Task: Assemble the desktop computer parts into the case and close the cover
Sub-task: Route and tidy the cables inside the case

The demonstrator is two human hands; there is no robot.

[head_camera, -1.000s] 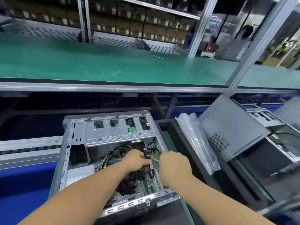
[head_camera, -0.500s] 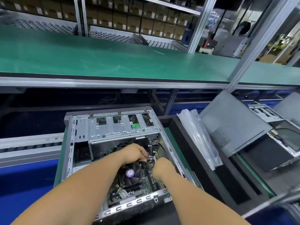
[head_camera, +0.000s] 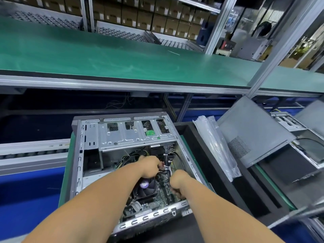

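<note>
Case point(head_camera: 79, 155) open on top; access from above unobstructed. Drive cage point(head_camera: 133, 135) roofs the far end. Inside, cable bundle point(head_camera: 169, 162) and cooler fan point(head_camera: 146, 187) crowd both hands. Side panel point(head_camera: 252, 135) leans well right.

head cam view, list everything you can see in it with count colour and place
computer case: one, grey metal, open, lower centre
drive cage: one, silver, far end of the case
cooler fan: one, black with purple hub, between the forearms
cable bundle: one, black with white ties, right of the left hand
side panel: one, grey, vented, leaning at right
plastic bags: a stack, clear, right of the case
second case: one, grey, far right
bench top: one, green, above the case
cartons: many, brown, on back shelves
left hand: fingers curled at the cables
right hand: curled low over the board, fingertips hidden
</note>
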